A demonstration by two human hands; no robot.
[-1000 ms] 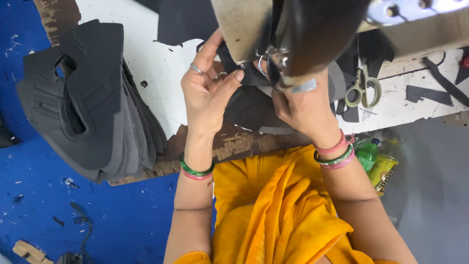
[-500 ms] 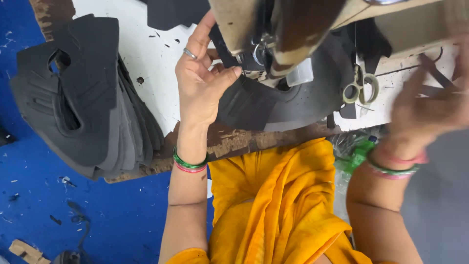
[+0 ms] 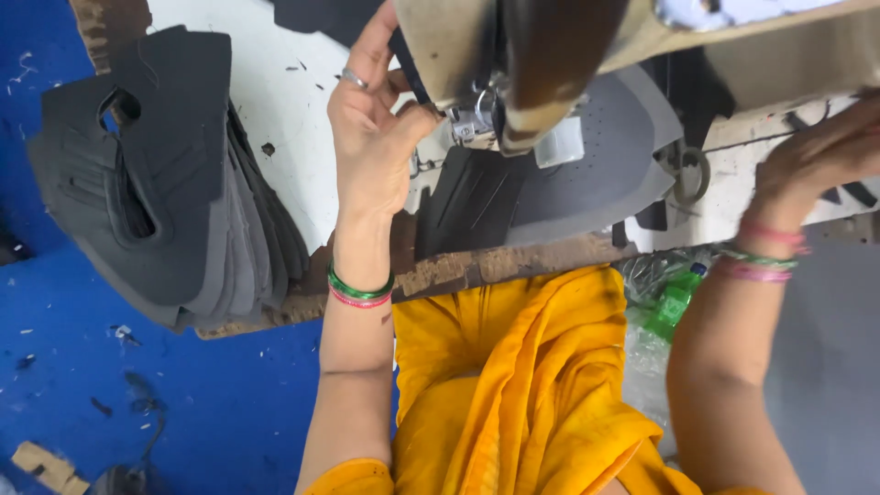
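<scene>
My left hand, with a ring and green and pink bangles, pinches the edge of a dark grey shoe upper piece right beside the presser foot of a sewing machine. The piece lies flat on the white table under the machine head. My right hand is blurred at the far right, above the table's edge and away from the piece. Whether it holds anything cannot be made out.
A thick stack of grey cut shoe uppers overhangs the table's left end. Scissors lie right of the piece, with dark scraps near them. A green bottle sits beside my yellow lap. The floor is blue.
My right hand left the piece at the needle and swung out to the right side of the table. My left hand stayed at the presser foot.
</scene>
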